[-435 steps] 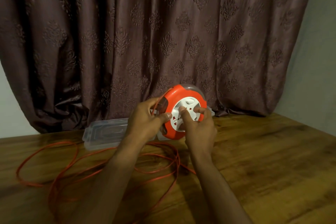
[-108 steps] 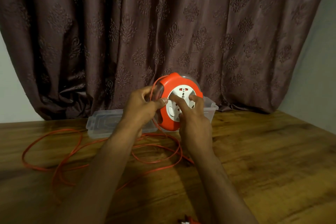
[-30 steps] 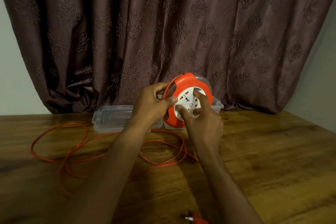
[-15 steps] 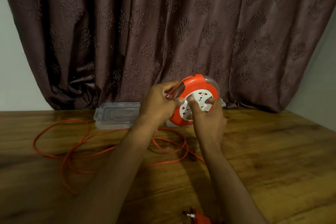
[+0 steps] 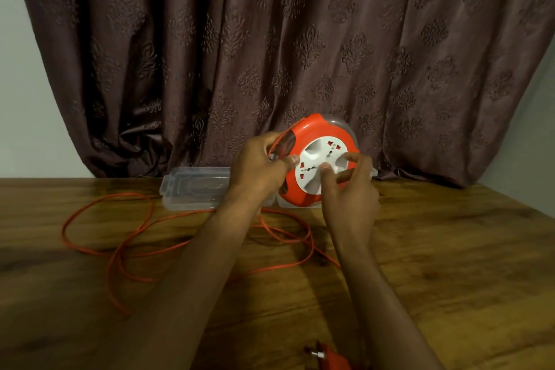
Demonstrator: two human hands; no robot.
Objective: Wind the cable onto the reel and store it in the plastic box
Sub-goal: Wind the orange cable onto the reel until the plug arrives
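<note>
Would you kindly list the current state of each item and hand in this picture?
reel: held upright above the table, partly wound.
cable: mostly loose, looped on the table.
plug: lying on the table's near edge.
plastic box: mostly hidden behind the reel.
lid: off, flat on the table.
left hand: gripping the reel's rim.
right hand: fingers on the white hub.

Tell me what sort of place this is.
Probably a room in a home: a wooden table stands against a heavy patterned curtain, with plain painted wall on either side.
</note>
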